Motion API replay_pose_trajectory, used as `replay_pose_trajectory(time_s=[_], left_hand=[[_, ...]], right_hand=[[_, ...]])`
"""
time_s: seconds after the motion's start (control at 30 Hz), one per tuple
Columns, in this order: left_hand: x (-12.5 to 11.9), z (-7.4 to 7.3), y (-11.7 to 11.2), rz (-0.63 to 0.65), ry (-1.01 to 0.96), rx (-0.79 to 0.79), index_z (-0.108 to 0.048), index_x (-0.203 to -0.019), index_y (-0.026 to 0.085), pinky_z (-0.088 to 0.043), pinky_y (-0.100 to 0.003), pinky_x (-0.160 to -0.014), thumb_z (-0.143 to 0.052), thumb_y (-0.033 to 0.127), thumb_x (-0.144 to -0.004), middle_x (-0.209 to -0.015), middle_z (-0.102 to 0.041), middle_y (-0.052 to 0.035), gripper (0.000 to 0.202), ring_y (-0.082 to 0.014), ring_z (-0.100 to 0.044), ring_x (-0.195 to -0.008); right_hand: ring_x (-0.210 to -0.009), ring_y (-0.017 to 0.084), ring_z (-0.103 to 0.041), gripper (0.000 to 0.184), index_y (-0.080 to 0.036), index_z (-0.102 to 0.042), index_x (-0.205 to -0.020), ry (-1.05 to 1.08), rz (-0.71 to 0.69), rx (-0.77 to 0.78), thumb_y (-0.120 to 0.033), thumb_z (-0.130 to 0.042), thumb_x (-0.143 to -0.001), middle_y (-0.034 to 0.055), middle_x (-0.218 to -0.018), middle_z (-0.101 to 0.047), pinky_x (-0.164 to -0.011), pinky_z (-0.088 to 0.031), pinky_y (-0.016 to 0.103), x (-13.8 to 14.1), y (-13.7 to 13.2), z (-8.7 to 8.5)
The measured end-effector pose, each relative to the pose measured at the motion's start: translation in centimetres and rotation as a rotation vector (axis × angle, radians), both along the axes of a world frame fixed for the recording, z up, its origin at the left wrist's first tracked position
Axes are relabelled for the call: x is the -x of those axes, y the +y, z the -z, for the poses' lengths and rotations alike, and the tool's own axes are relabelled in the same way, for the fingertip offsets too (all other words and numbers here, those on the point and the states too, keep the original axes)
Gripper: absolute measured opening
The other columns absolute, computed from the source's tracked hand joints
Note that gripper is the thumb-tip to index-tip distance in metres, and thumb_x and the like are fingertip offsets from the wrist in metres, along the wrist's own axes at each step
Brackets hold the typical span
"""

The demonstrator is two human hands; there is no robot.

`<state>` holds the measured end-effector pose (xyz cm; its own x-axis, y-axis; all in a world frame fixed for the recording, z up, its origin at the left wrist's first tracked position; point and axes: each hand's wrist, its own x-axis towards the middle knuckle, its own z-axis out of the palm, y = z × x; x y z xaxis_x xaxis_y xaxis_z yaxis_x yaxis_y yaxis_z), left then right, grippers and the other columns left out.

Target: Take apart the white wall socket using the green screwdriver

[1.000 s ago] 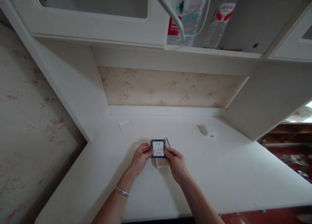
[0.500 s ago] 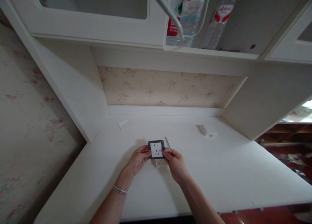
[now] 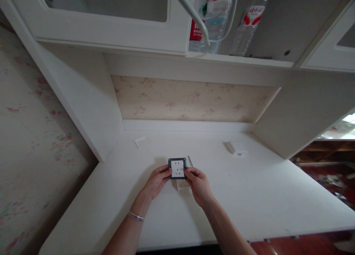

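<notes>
In the head view, a wall socket (image 3: 177, 164) with a white face and a dark frame is held up above the white tabletop. My left hand (image 3: 157, 179) grips its left edge, thumb in front. At the right edge, my right hand (image 3: 200, 183) has its fingertips pinched together against the frame. A small thin piece that looks like a screw (image 3: 182, 169) sticks out from them over the white face. Just behind these fingers shows a slim grey rod (image 3: 190, 161); whether it is held or lying there, I cannot tell. A white box-like piece (image 3: 182, 184) is partly hidden below the socket.
On the tabletop (image 3: 235, 203) lie a flat white plate (image 3: 142, 142) at back left and a white box-shaped piece (image 3: 237, 148) at back right. Overhead, a cabinet shelf (image 3: 238, 60) holds plastic bottles (image 3: 248, 29), and a pale cable (image 3: 191, 13) hangs before it.
The socket has risen very slightly in the view. Both hands keep their hold at its two edges; otherwise hardly anything differs.
</notes>
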<state>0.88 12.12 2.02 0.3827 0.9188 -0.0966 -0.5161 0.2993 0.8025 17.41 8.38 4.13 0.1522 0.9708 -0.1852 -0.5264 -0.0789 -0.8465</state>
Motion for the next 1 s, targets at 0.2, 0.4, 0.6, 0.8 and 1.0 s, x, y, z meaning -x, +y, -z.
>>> replay_pose_trajectory(time_s=[0.2,0.4,0.6,0.8,1.0], left_hand=[[0.0,0.3,0.1,-0.03,-0.038,-0.014,-0.068,-0.103,0.011,-0.046,-0.03,-0.086,-0.075,0.015,-0.069,-0.107,-0.067,-0.0128,0.036,-0.0219,-0.061,-0.096],[0.0,0.8,0.1,-0.037,-0.067,0.051,-0.068,-0.101,0.011,-0.047,-0.028,-0.086,-0.075,0.013,-0.067,-0.105,-0.068,-0.0119,0.035,-0.0202,-0.062,-0.094],[0.2,0.9,0.1,-0.039,-0.088,0.121,-0.069,-0.095,0.01,-0.049,-0.026,-0.082,-0.075,0.008,-0.066,-0.096,-0.07,-0.01,0.03,-0.0179,-0.063,-0.087],[0.2,1.1,0.2,-0.048,-0.061,0.144,-0.068,-0.094,0.009,-0.05,-0.025,-0.077,-0.075,0.007,-0.067,-0.093,-0.07,-0.01,0.028,-0.0171,-0.064,-0.084],[0.1,1.4,0.2,-0.119,-0.059,0.172,-0.065,-0.085,0.012,-0.05,-0.023,-0.074,-0.08,0.008,-0.06,-0.085,-0.069,-0.0069,0.029,-0.0155,-0.064,-0.079]], right_hand=[[-0.079,0.018,-0.062,0.036,-0.018,-0.07,-0.087,-0.045,0.006,0.025,-0.033,-0.082,-0.057,0.0049,-0.085,-0.069,-0.075,-0.048,0.031,0.3,0.3,0.6],[-0.078,0.019,-0.063,0.04,-0.016,-0.071,-0.095,-0.252,-0.03,0.017,-0.039,-0.076,-0.064,0.0084,-0.088,-0.07,-0.072,-0.049,0.032,0.4,0.8,1.0],[-0.081,0.022,-0.063,0.035,-0.018,-0.073,-0.093,-0.379,-0.026,-0.058,-0.038,-0.074,-0.064,0.0072,-0.091,-0.071,-0.073,-0.05,0.033,0.1,1.0,1.1],[-0.087,0.024,-0.063,0.03,-0.019,-0.072,-0.094,-0.538,-0.037,-0.149,-0.037,-0.068,-0.071,0.0078,-0.095,-0.07,-0.079,-0.051,0.037,-0.2,1.0,1.2],[-0.087,0.023,-0.064,0.027,-0.02,-0.072,-0.095,-0.606,-0.046,-0.21,-0.035,-0.065,-0.074,0.0074,-0.097,-0.069,-0.08,-0.052,0.038,-0.2,1.0,1.4]])
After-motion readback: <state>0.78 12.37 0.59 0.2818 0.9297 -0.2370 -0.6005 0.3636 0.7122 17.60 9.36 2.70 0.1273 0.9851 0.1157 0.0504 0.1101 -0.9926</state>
